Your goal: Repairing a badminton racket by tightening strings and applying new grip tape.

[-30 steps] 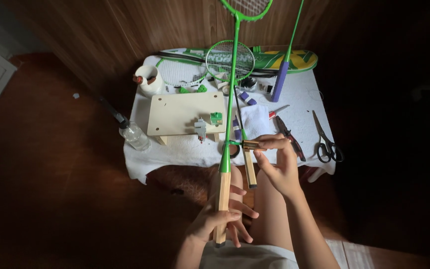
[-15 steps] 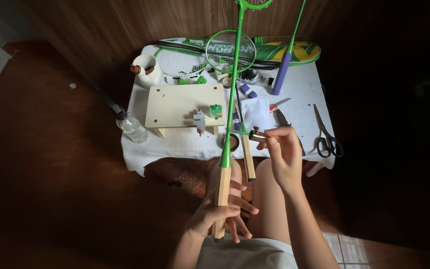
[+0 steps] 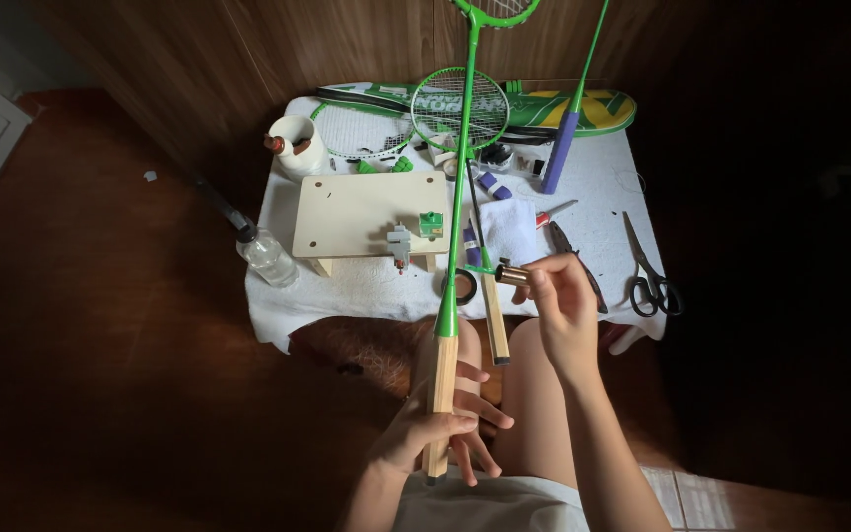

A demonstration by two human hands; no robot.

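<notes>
My left hand (image 3: 435,432) grips the bare wooden handle of a green badminton racket (image 3: 457,227), whose shaft runs up over the table to the top edge of the view. My right hand (image 3: 561,307) is raised beside the shaft and pinches a small dark and brass-coloured cylinder (image 3: 512,275) between its fingertips. A second racket with a bare wooden handle (image 3: 493,315) lies just left of that hand, hanging over the table's front edge.
A white-clothed low table (image 3: 603,246) carries a wooden board with a small clamp (image 3: 366,217), scissors (image 3: 648,273), pliers (image 3: 573,258), a tape ring (image 3: 461,286), a white cup (image 3: 294,145), more rackets and a racket cover (image 3: 583,108). A clear bottle (image 3: 266,256) stands at the left edge. Wooden floor lies around.
The view has tilted slightly, so the table sits lower in frame. My right hand has lifted a little with the small cylinder. My left hand keeps its hold on the handle.
</notes>
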